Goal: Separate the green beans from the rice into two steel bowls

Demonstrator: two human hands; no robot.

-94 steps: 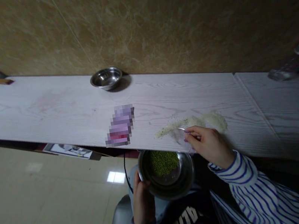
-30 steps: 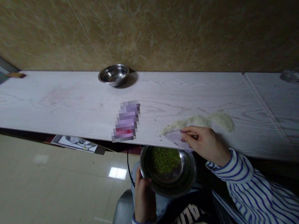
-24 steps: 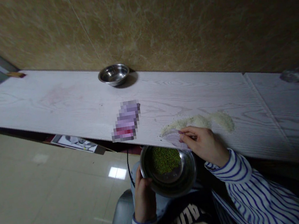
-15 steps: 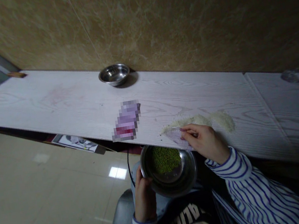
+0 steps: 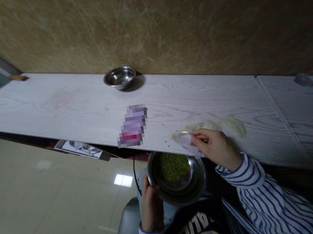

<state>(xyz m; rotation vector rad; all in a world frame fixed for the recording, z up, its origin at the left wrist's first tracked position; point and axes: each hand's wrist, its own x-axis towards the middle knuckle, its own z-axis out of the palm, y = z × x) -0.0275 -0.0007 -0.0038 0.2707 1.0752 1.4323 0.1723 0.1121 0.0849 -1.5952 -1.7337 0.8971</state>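
Note:
My left hand (image 5: 150,205) grips the rim of a steel bowl (image 5: 197,183) that holds a heap of green beans (image 5: 175,165), just below the table's front edge. Above it, my right hand (image 5: 217,148) pinches a thin pale card (image 5: 185,142) that lies at the near end of a strip of white grains (image 5: 223,124) scattered with a few dark specks on the white wood table (image 5: 84,108).
An empty steel bowl (image 5: 119,77) stands at the back of the table by the brown wall. A blurred pink-and-red flat object (image 5: 132,125) lies left of the grains. A glass object (image 5: 306,78) sits at the far right. Tiled floor lies to the left.
My right hand with the card has shifted slightly along the near edge of the grain strip. The left hand and the bowl of beans have stayed in place.

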